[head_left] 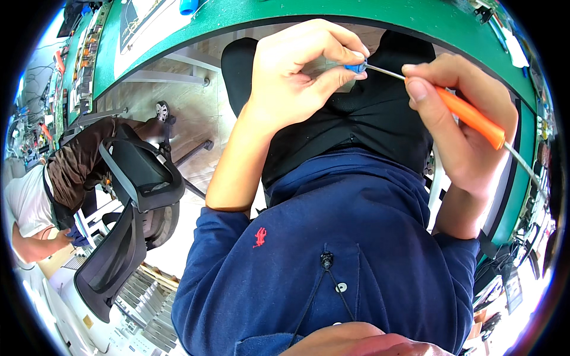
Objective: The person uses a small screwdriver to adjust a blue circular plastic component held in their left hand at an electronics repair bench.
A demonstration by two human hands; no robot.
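My left hand [297, 77] is raised over my lap, near the table's front edge. Its thumb and forefinger pinch a small blue part [356, 68], mostly covered by the fingertips, so its exact kind does not show. From the right, my right hand [460, 127] grips an orange-handled screwdriver [473, 118]. A thin metal shaft runs from the handle to the blue part, and its tip meets the part's right end. Another length of metal rod sticks out of the handle's rear, beyond my palm.
The green table [255, 12] curves across the front and down the right. On it lie a blue cylindrical thing [188, 6] and a white sheet [133, 44]. A black office chair [133, 196] stands at left, beside another person [71, 160]. Cables and equipment line both sides.
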